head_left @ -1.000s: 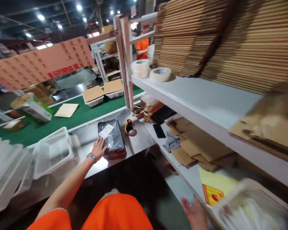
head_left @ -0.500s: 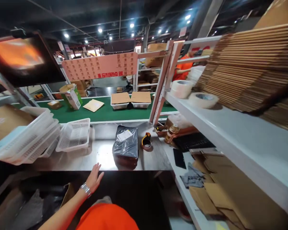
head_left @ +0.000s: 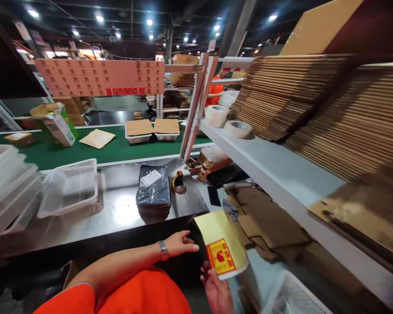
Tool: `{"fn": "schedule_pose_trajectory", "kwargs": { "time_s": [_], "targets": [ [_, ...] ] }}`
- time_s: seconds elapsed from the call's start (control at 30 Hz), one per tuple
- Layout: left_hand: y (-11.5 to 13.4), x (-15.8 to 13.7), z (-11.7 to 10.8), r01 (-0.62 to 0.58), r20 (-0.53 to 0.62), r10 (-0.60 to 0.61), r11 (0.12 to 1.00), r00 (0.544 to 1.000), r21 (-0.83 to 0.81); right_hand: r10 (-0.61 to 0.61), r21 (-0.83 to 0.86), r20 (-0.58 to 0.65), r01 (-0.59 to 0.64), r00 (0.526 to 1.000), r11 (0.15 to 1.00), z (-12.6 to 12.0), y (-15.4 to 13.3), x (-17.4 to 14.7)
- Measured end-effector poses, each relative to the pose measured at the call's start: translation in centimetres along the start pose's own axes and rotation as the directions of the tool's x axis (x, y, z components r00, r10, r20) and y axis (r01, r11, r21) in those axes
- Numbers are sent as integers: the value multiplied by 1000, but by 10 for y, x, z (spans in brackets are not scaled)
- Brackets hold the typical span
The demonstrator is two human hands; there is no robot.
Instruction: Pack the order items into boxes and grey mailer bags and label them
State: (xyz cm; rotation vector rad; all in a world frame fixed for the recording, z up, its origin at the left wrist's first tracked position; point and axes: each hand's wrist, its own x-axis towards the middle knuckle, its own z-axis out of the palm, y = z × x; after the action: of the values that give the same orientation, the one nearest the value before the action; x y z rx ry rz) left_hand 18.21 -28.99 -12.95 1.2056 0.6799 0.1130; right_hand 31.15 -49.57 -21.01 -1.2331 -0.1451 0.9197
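My right hand [head_left: 218,291] grips the lower left edge of a pale yellow sheet of stickers [head_left: 221,224], which bears a red-and-yellow label with a glass symbol. Reaching toward that sheet, my left hand [head_left: 181,244] has its fingers apart and holds nothing; a wristwatch [head_left: 163,250] is on that wrist. Behind the hands, a package wrapped in black plastic [head_left: 153,189] with a white label lies on the metal bench [head_left: 118,192]. Beside the package, on its right, rests a tape dispenser [head_left: 178,182].
White plastic baskets [head_left: 70,187] stand at left on the bench. A green conveyor belt [head_left: 114,152] runs behind, carrying boxes and an envelope. To the right, a shelf [head_left: 281,161] holds tape rolls [head_left: 237,129] and stacked flat cardboard [head_left: 356,117]. Another basket [head_left: 291,296] is at lower right.
The view has turned right. My right hand has come into view with the sticker sheet, and my left hand has moved right from the bench's front edge toward it.
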Motion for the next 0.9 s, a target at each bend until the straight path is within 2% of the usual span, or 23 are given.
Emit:
{"fn": "schedule_pose_trajectory", "kwargs": {
  "time_s": [0.07, 0.17, 0.2, 0.27, 0.3, 0.33, 0.37, 0.4, 0.43, 0.47, 0.5, 0.53, 0.6, 0.67, 0.73, 0.8, 0.83, 0.87, 0.9],
  "targets": [
    [7, 15, 24, -43, 29, 50, 980, 998, -196, 48, -87, 51, -44, 998, 995, 19, -5, -8],
    [19, 20, 36, -206, -73, 193, 906, 979, -369, 43, -284, 125, -6, 991, 959, 30, -17, -18],
    [23, 19, 34, -236, -116, 207, 902, 971, -361, 29, -323, 99, 5, 995, 946, 30, -22, -21],
    [30, 15, 22, -255, -168, 212, 917, 963, -306, -99, -387, -81, 60, 992, 920, 27, -32, -29],
    [33, 13, 14, -263, -176, 220, 922, 960, -284, -226, -433, -198, 122, 954, 893, 27, -38, -33],
    [35, 9, 8, -274, -172, 234, 923, 957, -269, -383, -497, -291, 204, 877, 843, 29, -46, -36],
    [37, 6, 2, -285, -159, 250, 922, 955, -261, -534, -577, -323, 285, 781, 766, 32, -54, -39],
    [39, 2, -1, -292, -139, 263, 921, 955, -259, -654, -650, -288, 359, 700, 670, 39, -63, -40],
    [41, -3, -4, -294, -110, 274, 920, 955, -259, -726, -699, -200, 424, 658, 576, 48, -73, -39],
    [42, -6, -5, -289, -77, 279, 922, 957, -258, -746, -722, -93, 471, 660, 507, 58, -83, -36],
    [44, -10, -6, -287, -52, 283, 923, 958, -257, -713, -728, 7, 493, 701, 476, 70, -92, -33],
    [45, -13, -8, -287, -37, 287, 924, 957, -252, -637, -726, 84, 485, 766, 487, 81, -100, -29],
    [48, -16, -16, -279, -38, 278, 935, 960, -219, -433, -707, 138, 395, 891, 587, 102, -112, -22],
    [53, -19, -35, -276, -99, 263, 947, 960, -163, -261, -667, 131, 280, 956, 691, 118, -118, -18],
    [61, -24, -66, -330, -240, 310, 943, 920, -45, -163, -614, 126, 206, 978, 762, 129, -121, -18],
    [70, -33, -100, -412, -381, 443, 896, 812, 165, -67, -576, 177, 158, 982, 802, 138, -122, -19],
    [75, -39, -116, -429, -393, 503, 864, 770, 265, -18, -563, 222, 143, 975, 814, 143, -123, -18],
    [78, -45, -130, -432, -355, 531, 842, 769, 324, 22, -556, 272, 138, 962, 820, 149, -124, -17],
    [81, -52, -141, -425, -274, 517, 843, 811, 331, 49, -554, 319, 144, 946, 820, 155, -124, -15]
  ]
}}
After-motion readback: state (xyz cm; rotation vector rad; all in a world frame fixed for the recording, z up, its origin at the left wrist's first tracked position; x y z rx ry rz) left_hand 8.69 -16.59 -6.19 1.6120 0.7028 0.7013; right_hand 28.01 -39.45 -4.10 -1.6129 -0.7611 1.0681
